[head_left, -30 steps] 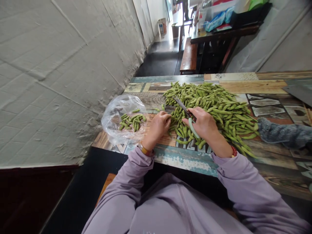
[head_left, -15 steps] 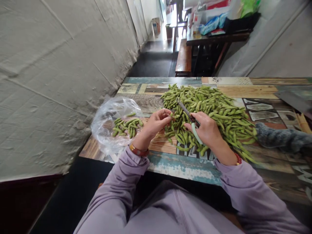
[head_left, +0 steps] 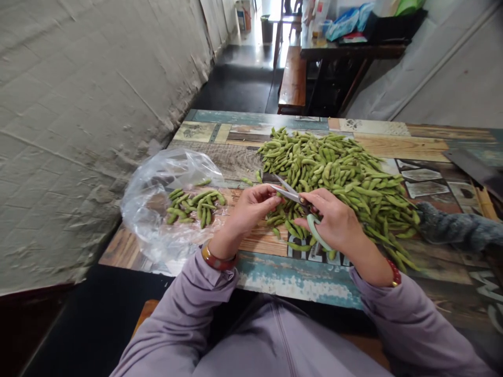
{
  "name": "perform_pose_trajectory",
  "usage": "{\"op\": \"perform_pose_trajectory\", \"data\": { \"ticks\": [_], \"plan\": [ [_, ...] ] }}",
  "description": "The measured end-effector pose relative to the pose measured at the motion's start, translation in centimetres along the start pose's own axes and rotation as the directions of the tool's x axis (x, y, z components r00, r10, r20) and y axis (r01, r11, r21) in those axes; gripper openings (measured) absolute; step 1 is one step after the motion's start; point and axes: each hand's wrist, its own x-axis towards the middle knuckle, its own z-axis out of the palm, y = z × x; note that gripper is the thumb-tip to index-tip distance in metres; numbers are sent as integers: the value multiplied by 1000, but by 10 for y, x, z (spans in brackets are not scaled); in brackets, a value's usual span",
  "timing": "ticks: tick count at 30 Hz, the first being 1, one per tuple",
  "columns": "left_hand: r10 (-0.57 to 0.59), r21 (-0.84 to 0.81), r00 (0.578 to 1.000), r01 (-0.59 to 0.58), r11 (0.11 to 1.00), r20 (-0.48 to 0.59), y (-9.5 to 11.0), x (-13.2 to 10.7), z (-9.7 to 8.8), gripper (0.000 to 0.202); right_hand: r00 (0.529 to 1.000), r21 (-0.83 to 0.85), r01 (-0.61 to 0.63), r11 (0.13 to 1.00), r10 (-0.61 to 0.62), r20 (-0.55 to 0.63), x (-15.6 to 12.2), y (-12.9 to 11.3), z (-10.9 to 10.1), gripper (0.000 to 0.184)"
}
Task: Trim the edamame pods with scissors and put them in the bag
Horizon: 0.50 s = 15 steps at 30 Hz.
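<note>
A big heap of green edamame pods [head_left: 338, 173] lies on the patterned table [head_left: 291, 275]. My right hand [head_left: 334, 225] grips scissors [head_left: 293, 196] by their pale green handle, blades parted and pointing left. My left hand [head_left: 251, 207] pinches a pod at the blade tips; its fingers are closed and hide most of the pod. Left of my hands, a clear plastic bag [head_left: 157, 209] lies open with several pods [head_left: 194, 204] on it.
A rough grey wall [head_left: 78, 120] runs along the table's left side. A grey fuzzy sleeve [head_left: 456, 228] rests on the table at the right. A wooden bench [head_left: 293, 81] and a dark table [head_left: 349, 50] with packages stand beyond.
My left hand lifted from the pile edge with a pod. The scissors swung left and down until their blades meet the pod at my fingertips. The camera tilted down slightly.
</note>
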Motion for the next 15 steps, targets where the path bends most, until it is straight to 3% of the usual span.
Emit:
{"op": "perform_pose_trajectory", "data": {
  "ticks": [7,15],
  "plan": [
    [70,93,997,-73,993,35,-4,-2,4,24,1000,4,21,1000,-21,16,-1,-6,1,47],
    [26,124,1000,-25,992,-2,-2,-3,9,27,999,56,39,998,-41,22,1,-8,1,46]
  ]
}}
